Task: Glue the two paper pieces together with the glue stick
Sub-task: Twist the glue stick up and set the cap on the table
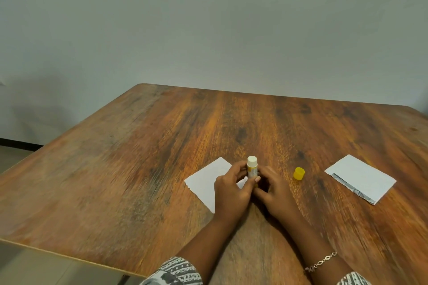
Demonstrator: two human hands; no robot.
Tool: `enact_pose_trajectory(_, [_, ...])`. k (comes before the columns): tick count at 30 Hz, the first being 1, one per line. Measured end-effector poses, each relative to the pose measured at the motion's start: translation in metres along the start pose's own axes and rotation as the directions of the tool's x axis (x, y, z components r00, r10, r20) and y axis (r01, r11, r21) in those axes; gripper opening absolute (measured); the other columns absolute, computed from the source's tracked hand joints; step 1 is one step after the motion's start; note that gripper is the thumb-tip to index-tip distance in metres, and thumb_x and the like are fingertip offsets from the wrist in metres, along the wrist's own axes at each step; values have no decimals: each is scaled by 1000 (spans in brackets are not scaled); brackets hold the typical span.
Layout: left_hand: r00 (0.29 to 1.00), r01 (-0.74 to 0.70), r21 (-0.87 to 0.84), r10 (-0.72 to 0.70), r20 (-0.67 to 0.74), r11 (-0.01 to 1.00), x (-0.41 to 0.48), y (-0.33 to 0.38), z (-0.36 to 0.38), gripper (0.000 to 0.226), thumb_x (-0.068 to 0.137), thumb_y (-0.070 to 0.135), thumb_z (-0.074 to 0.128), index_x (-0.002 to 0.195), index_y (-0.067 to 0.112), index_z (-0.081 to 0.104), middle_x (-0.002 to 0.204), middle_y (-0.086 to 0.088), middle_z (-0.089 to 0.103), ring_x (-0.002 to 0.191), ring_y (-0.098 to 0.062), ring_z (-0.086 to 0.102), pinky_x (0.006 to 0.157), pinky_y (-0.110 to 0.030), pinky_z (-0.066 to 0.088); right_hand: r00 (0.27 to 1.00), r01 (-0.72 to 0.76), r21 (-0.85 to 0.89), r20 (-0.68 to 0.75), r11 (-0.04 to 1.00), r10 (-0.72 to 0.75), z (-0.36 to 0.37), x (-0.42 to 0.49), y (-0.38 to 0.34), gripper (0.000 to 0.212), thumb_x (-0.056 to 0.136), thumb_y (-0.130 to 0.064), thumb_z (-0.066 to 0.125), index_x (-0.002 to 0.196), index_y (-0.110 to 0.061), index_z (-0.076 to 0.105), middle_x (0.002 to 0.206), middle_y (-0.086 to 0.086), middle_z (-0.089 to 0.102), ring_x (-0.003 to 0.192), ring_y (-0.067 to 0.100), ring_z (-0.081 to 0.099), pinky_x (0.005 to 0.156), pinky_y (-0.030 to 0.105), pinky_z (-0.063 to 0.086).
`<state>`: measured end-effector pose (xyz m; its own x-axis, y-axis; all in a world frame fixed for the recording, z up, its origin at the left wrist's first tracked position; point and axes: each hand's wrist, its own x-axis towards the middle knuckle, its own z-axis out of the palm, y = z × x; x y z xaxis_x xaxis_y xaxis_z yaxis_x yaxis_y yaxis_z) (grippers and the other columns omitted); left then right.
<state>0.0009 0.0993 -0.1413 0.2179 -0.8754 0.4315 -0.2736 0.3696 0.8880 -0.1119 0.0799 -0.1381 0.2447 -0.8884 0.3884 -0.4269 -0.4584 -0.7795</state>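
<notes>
Both grips, my left hand [231, 188] and right hand [272, 188], clasp the uncapped glue stick [252, 166] upright over the near paper [203, 183]; I'd twist its base gently, exposing little glue.

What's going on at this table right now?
A person holds an uncapped glue stick upright in both hands, the left hand around its body and the right hand at its base. Its yellow cap sits on the wooden table. One paper piece lies under the hands, the other paper piece apart at right. Nothing looks joined yet.
</notes>
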Motion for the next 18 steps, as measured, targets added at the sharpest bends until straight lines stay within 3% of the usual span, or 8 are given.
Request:
enact_pose_trajectory(2, [1000, -8, 6, 8, 0, 1000, 0, -1, 0, 34, 77, 9, 71, 110, 18, 64, 97, 13, 65, 93, -2, 63, 85, -13, 50, 999, -19, 95, 45, 995, 15, -2, 0, -2, 45, 74, 13, 59, 109, -16, 62, 97, 9, 67, 92, 21, 62, 80, 24, 47])
enact_pose_trajectory(5, [1000, -15, -14, 15, -19, 1000, 0, -2, -1, 34, 75, 9, 72, 107, 18, 66, 94, 13, 66, 89, 3, 63, 82, -11, 49, 993, -56, 237, 110, 970, 31, -5, 0, -5, 49, 76, 18, 54, 111, -15, 60, 103, 2, 69, 97, 11, 64, 84, 20, 50])
enact_pose_trajectory(8, [999, -13, -34, 11, -40, 999, 1, -2, -1, 32, 75, 10, 73, 106, 19, 67, 92, 14, 67, 88, 7, 62, 80, -7, 47, 996, -33, 175, 90, 984, 17, -3, 0, -5, 47, 78, 14, 55, 116, -14, 58, 106, 2, 67, 100, 11, 63, 86, 20, 50])
enact_pose_trajectory(13, [999, -14, -26, 14, -29, 1000, 1, -3, 1, 33, 75, 10, 73, 107, 17, 67, 93, 14, 67, 89, 6, 62, 82, -10, 48, 1000, -6, -22, -2, 1000, 6, 3, 0, 1, 42, 78, 6, 59, 114, -15, 60, 95, 13, 62, 86, 17, 57, 71, 16, 42])
enact_pose_trajectory(18, [999, -45, -6, 45, -24, 999, 1, -5, 1, 33, 76, 10, 72, 107, 19, 66, 93, 16, 66, 89, 7, 62, 81, -8, 48, 998, -17, 110, 62, 994, 10, -2, 0, 0, 44, 78, 14, 54, 114, -11, 61, 105, 4, 68, 100, 14, 62, 86, 23, 49])
